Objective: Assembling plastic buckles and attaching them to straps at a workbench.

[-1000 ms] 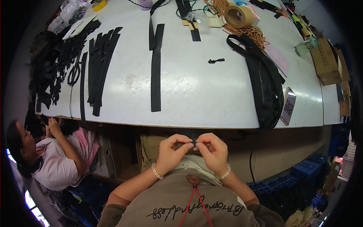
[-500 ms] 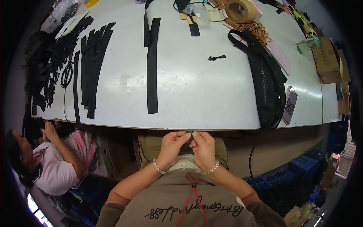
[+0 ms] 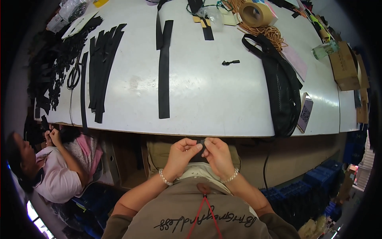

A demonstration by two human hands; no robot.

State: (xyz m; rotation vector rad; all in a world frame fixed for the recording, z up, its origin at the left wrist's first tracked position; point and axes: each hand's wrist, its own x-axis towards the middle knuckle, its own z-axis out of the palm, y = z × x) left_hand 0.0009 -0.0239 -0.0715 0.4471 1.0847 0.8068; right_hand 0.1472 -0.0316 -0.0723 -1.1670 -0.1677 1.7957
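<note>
While strips (image 3: 164, 69) are lying flat on the bench (image 3: 207, 95), the left hand (image 3: 181, 155) and right hand (image 3: 218, 156) are pinching one small black piece (image 3: 201, 149) below its near edge, seemingly mid-assembly.

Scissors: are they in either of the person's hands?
No: the scissors lie on the white table, while left hand and right hand pinch a small black piece.
</note>
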